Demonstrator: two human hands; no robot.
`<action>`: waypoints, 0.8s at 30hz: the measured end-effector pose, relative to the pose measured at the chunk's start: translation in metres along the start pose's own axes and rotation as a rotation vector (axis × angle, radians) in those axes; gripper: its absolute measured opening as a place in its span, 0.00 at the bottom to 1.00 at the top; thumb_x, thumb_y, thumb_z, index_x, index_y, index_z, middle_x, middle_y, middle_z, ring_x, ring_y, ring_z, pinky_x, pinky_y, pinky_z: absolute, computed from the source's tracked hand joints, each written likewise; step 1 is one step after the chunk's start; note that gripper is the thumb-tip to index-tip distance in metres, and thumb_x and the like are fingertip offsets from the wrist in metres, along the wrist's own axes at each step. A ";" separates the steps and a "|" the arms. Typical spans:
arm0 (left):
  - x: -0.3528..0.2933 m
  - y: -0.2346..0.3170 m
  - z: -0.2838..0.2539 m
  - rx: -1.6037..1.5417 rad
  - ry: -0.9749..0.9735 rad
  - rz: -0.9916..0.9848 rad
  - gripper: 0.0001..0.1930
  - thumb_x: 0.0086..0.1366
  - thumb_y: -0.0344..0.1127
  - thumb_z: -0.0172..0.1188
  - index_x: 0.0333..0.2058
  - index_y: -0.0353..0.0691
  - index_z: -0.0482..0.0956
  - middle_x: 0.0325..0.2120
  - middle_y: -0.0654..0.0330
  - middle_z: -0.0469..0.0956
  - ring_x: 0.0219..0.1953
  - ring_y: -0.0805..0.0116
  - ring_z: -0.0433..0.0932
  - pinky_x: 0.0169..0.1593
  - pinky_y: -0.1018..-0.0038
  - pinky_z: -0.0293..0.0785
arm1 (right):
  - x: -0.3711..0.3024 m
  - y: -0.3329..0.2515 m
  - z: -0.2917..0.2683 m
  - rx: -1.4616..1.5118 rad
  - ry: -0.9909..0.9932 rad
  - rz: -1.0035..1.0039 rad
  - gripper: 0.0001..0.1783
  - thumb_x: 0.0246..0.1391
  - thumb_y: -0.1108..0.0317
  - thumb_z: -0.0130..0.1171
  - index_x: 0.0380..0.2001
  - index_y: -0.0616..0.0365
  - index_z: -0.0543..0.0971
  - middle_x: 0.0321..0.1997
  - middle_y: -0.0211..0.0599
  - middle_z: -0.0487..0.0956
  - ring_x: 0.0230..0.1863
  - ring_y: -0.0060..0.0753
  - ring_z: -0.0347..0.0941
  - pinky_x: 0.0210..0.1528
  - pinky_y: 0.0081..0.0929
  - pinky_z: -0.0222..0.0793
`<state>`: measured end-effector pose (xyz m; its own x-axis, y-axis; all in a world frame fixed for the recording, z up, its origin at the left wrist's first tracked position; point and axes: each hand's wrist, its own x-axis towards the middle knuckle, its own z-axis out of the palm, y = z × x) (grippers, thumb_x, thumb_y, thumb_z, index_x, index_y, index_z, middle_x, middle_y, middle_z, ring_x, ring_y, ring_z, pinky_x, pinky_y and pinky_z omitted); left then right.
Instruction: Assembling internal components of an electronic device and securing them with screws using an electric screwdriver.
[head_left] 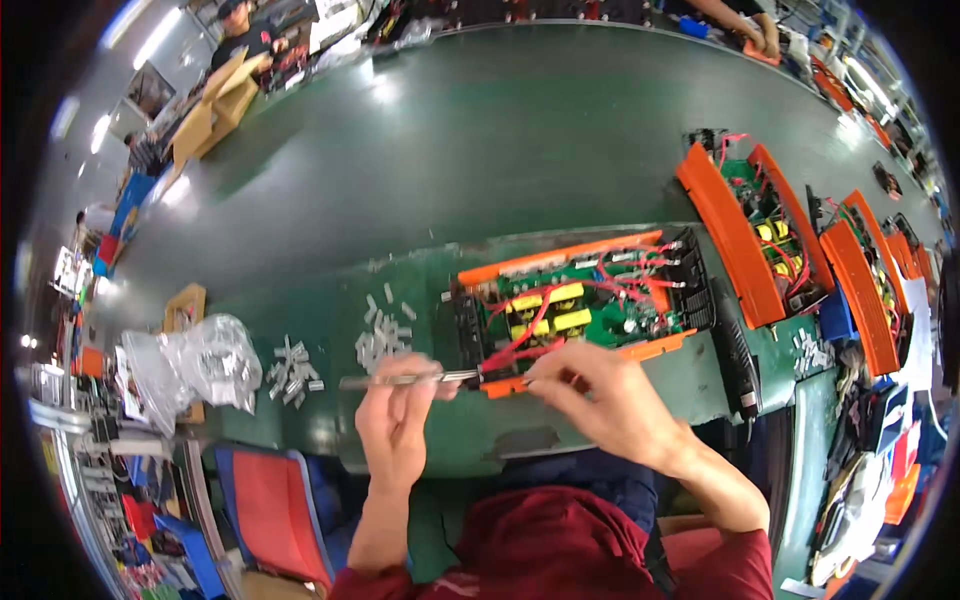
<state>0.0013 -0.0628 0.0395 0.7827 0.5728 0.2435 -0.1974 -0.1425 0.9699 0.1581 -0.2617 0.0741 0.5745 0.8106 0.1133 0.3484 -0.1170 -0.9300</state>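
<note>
An electronics unit with an orange metal case (560,262) lies open in front of me, showing a green circuit board, yellow wrapped components and red wires (518,350). Its black end panels stand at both short sides. My left hand (395,410) is closed round slim metal tweezers (410,379), whose tips reach the case's near left corner. Just right of those tips, my right hand (610,395) is pinched together at the near edge of the case. Whatever lies between its fingertips is too small to make out.
Left of the unit lie two piles of small pale tubular pieces (382,340) and a clear plastic bag (215,360). More open orange units (735,240) stand at right, near a long black panel (735,365). Across the green table (450,140), other people work beside a cardboard box (215,108).
</note>
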 end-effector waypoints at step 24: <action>0.027 0.014 0.067 0.096 -0.260 -0.190 0.12 0.68 0.28 0.67 0.47 0.30 0.78 0.41 0.53 0.84 0.44 0.68 0.84 0.48 0.73 0.81 | -0.028 0.025 -0.025 -0.086 0.128 0.028 0.09 0.64 0.81 0.55 0.46 0.65 0.80 0.38 0.41 0.78 0.35 0.32 0.79 0.38 0.28 0.75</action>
<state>0.0590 -0.1036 0.0594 0.9270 0.3732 0.0381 0.0137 -0.1351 0.9907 0.1695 -0.3013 0.0562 0.6729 0.7270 0.1370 0.3900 -0.1913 -0.9007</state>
